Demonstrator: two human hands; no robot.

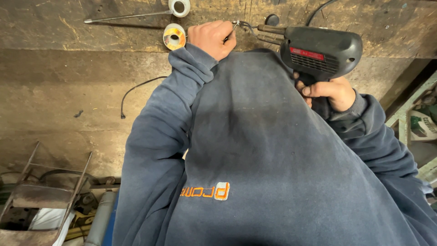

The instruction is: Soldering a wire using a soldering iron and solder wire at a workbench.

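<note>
My right hand (328, 91) grips the handle of a black soldering gun (318, 52) with a red label. Its metal tip (246, 25) points left, toward my left hand. My left hand (211, 37) is closed on a thin wire (235, 23) and holds its end right at the gun's tip, over a worn wooden bench (68, 27). My dark blue sweatshirt (264, 150) fills most of the view.
A yellowish solder spool (174, 36) lies just left of my left hand, and a white spool (179, 7) sits above it beside a thin metal rod (127, 17). A black cable (136, 91) hangs down the bench front. Metal scrap (41, 196) lies lower left, green frames (409, 114) stand right.
</note>
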